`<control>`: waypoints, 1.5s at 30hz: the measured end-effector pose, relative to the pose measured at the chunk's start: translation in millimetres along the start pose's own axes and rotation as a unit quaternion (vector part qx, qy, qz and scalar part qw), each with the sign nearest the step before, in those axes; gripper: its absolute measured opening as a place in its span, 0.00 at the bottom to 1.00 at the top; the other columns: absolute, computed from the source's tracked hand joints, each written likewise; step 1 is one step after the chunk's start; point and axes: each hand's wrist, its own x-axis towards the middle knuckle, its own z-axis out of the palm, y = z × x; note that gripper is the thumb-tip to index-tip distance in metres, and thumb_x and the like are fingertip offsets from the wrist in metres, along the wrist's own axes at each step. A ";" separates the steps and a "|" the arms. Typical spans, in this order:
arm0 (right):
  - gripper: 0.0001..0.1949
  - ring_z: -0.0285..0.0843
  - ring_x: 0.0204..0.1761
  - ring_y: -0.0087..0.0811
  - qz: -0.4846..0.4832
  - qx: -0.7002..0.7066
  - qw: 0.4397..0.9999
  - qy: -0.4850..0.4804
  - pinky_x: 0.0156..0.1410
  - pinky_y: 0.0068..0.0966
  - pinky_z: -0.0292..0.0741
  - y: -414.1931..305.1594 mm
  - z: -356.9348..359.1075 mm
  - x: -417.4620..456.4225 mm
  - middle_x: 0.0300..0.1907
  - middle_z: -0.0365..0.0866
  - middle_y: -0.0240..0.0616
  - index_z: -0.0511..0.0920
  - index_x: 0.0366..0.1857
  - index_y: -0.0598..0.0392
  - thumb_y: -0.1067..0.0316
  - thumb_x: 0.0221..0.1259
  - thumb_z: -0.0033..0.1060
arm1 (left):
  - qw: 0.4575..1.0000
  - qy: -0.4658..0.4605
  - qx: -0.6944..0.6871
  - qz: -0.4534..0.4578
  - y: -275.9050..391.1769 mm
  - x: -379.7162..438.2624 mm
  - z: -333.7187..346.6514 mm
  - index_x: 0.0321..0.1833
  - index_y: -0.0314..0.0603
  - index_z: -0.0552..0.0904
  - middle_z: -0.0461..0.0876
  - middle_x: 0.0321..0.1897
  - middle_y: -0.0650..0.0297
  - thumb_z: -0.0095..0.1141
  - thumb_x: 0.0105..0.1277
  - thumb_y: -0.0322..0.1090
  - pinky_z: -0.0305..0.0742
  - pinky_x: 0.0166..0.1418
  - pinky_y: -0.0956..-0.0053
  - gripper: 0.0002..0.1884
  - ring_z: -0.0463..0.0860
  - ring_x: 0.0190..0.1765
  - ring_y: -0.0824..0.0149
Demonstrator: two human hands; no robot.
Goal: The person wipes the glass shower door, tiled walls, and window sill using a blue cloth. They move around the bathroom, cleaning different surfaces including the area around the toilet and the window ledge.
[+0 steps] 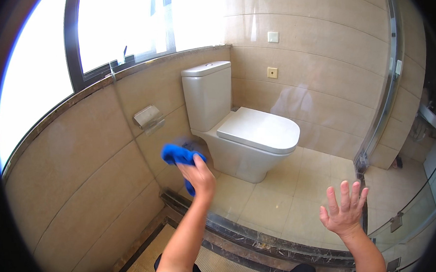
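A blue cloth (180, 154) is bunched in my left hand (198, 176), pressed to or held just before a clear glass panel (281, 206). Part of the cloth hangs below the fingers. My right hand (344, 210) is spread flat with nothing in it, palm forward; it appears to rest on the same glass, near its right edge. Through the panel a white toilet (233, 153) shows with its lid down. A faint reflection of a light-coloured garment lies on the glass.
Dark stone curb (260, 244) runs along the panel's foot. At the left stand a tiled wall (85, 143) and a window (123, 30) above a stone sill. A metal paper holder (148, 117) hangs beyond the glass. A hinged glass door (411, 218) is at the lower right.
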 end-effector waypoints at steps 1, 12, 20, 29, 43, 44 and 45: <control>0.37 0.42 0.92 0.68 0.000 -0.003 1.000 0.000 0.90 0.75 0.39 0.9 -0.1 0.3 0.90 0.54 0.54 0.67 0.86 0.44 0.48 0.72 0.57 | 1.000 -0.025 -0.001 0.006 3.7 -29.3 0.8 0.85 0.14 0.53 0.58 0.84 0.26 0.53 0.82 0.44 0.46 0.90 0.46 0.42 0.59 0.85 0.31; 0.42 0.39 0.91 0.72 -0.016 -0.008 1.000 -0.019 0.89 0.78 0.38 6.0 -3.7 -3.1 0.90 0.50 0.59 0.64 0.86 0.49 0.49 0.68 0.62 | 0.912 -0.042 0.095 0.397 185.1 91.9 46.8 0.76 0.17 0.70 0.68 0.77 0.32 0.64 0.71 0.63 0.45 0.87 0.29 0.50 0.63 0.80 0.28; 0.37 0.42 0.92 0.69 -0.003 -0.001 1.000 -0.002 0.90 0.77 0.39 2.5 -0.2 -2.8 0.90 0.53 0.54 0.67 0.85 0.44 0.48 0.73 0.57 | 0.982 0.069 0.051 0.168 87.1 221.3 17.1 0.79 0.20 0.70 0.71 0.77 0.29 0.50 0.84 0.63 0.59 0.86 0.50 0.44 0.69 0.80 0.34; 0.38 0.42 0.92 0.68 -0.001 -0.006 1.000 -0.008 0.89 0.76 0.38 -0.8 2.8 -3.2 0.91 0.51 0.55 0.66 0.86 0.45 0.46 0.74 0.55 | 0.996 0.076 -0.049 0.020 -57.0 61.8 -5.9 0.78 0.22 0.68 0.75 0.72 0.35 0.54 0.83 0.42 0.62 0.82 0.49 0.31 0.74 0.72 0.37; 0.38 0.37 0.91 0.73 -0.011 -0.045 0.999 -0.022 0.86 0.82 0.39 4.9 5.6 -10.2 0.91 0.46 0.58 0.59 0.88 0.52 0.44 0.81 0.48 | 0.881 -0.067 0.003 0.468 174.1 183.4 8.8 0.75 0.28 0.75 0.73 0.73 0.40 0.65 0.70 0.61 0.43 0.87 0.31 0.44 0.65 0.79 0.31; 0.38 0.37 0.91 0.73 -0.010 -0.047 0.999 -0.026 0.86 0.82 0.38 5.7 5.6 -11.0 0.91 0.45 0.58 0.58 0.88 0.52 0.44 0.81 0.48 | 0.881 -0.057 0.006 0.470 178.9 204.7 10.5 0.75 0.28 0.76 0.73 0.74 0.40 0.64 0.70 0.63 0.44 0.87 0.33 0.44 0.66 0.80 0.32; 0.39 0.37 0.91 0.73 -0.008 -0.051 0.998 -0.031 0.86 0.82 0.38 6.7 4.6 -12.4 0.92 0.44 0.58 0.57 0.89 0.51 0.43 0.81 0.49 | 0.878 -0.049 0.007 0.475 185.1 225.2 13.7 0.75 0.28 0.76 0.73 0.74 0.40 0.63 0.71 0.64 0.45 0.87 0.34 0.44 0.66 0.80 0.32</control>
